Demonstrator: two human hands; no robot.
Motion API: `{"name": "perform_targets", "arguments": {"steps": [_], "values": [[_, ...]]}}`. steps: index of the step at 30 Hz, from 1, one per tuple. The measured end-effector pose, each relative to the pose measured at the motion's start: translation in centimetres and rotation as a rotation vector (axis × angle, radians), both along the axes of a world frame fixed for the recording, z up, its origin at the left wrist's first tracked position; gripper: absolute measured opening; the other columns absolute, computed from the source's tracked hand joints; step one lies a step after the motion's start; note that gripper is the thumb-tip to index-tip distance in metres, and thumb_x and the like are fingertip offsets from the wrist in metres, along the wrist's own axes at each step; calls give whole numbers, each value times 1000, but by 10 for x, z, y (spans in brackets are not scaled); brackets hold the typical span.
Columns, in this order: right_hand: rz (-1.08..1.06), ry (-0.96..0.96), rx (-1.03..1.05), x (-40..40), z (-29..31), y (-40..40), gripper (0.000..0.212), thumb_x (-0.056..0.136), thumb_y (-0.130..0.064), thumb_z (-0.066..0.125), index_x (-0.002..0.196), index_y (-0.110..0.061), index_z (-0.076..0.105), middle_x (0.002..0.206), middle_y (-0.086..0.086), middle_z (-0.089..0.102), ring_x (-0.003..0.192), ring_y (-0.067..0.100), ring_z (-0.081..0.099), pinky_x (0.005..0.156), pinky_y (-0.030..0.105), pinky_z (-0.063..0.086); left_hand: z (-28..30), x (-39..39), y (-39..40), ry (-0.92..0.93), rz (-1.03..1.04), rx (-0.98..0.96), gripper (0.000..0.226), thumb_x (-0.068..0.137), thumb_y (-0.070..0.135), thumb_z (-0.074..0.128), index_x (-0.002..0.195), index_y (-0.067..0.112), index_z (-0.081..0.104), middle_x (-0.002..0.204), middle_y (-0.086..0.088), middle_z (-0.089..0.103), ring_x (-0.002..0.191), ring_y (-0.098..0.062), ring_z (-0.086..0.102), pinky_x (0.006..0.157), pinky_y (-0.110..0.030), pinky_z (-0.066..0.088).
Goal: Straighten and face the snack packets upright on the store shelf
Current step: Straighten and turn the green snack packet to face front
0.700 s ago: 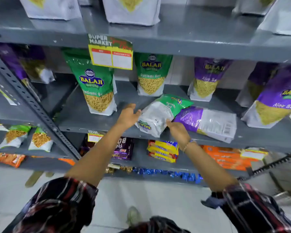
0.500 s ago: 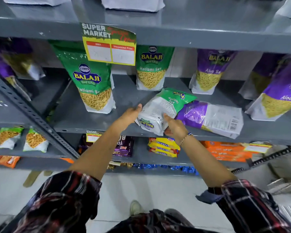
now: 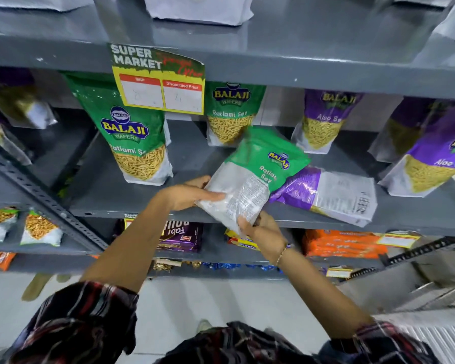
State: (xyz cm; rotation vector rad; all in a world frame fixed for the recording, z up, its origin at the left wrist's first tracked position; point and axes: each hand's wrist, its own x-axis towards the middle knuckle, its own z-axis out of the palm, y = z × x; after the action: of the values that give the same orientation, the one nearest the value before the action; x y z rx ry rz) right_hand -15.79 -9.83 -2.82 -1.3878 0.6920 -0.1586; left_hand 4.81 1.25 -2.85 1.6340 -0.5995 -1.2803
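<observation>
On the grey metal shelf (image 3: 147, 203), front edge — green packet (image 3: 258, 177) "Balaji Ratlami Sev", tilted, clamped by left hand (image 3: 189, 197) and right hand (image 3: 260, 229). Purple packet (image 3: 331, 193) lies flat beside it. Tag (image 3: 158, 80) above: "Super Market", "Discounted Price".

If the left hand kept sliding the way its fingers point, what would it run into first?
The left hand points rightward and already grips the tilted green Ratlami Sev packet. Beyond that packet, the next thing in line looks like the purple packet lying flat, though depth here is hard to judge.
</observation>
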Motion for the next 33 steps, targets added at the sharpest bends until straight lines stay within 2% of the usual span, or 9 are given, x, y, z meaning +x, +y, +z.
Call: {"name": "perform_targets", "arguments": {"steps": [2,5,9,13,15,18,24,29,33], "values": [[-38,-34,-61,0,-1,4,36,82,0,65,111,-11,48,107,3,63,100,17,61,82,21,54,4,2,3,-80,-23,-47,57,67,24,83,116,24,53,112,11,70,106,-5,64,85,-22,54],[-3,-48,-224,10,5,-6,51,78,-2,68,121,-13,42,120,6,61,113,22,58,97,38,49,17,9,4,-129,11,-153,73,57,19,89,119,33,52,120,9,68,114,-9,62,93,-28,53],[101,17,-528,45,18,-34,60,76,-1,68,127,-9,39,127,13,59,117,28,56,102,48,45,27,15,0,-293,154,-187,86,41,19,93,120,24,59,120,3,69,113,-13,63,98,-40,51],[167,49,-631,76,25,-50,61,77,2,66,131,-10,38,130,14,58,119,28,55,104,46,44,18,14,-3,-346,337,-226,84,46,10,91,121,21,57,122,1,67,114,-16,62,99,-44,50],[197,88,-658,87,25,-54,60,79,1,65,131,-10,37,130,12,57,120,28,54,105,38,42,14,13,-5,-358,397,-248,82,45,10,91,118,26,58,119,4,67,114,-15,62,97,-43,52],[201,130,-703,100,27,-59,56,78,2,66,127,-8,41,127,13,60,116,28,56,94,25,40,8,14,-10,-373,463,-275,84,40,17,93,114,33,57,118,8,67,113,-11,62,96,-41,53],[164,210,-697,109,27,-60,54,76,2,68,124,-5,44,124,17,61,114,34,56,99,36,44,-9,15,-20,-411,471,-263,98,42,23,93,130,23,49,129,1,62,120,-17,57,100,-43,50],[84,206,-629,108,22,-49,55,81,0,63,130,-8,38,125,16,60,113,33,57,93,32,45,-17,11,-17,-455,438,-184,90,57,24,89,134,26,42,131,8,57,121,-12,53,92,-21,45],[28,216,-646,107,17,-40,50,86,1,54,130,-7,32,119,18,61,104,33,58,79,26,41,-21,-16,-13,-636,679,-138,54,69,16,81,112,4,52,118,-16,61,105,-30,61,89,-44,52]]}}
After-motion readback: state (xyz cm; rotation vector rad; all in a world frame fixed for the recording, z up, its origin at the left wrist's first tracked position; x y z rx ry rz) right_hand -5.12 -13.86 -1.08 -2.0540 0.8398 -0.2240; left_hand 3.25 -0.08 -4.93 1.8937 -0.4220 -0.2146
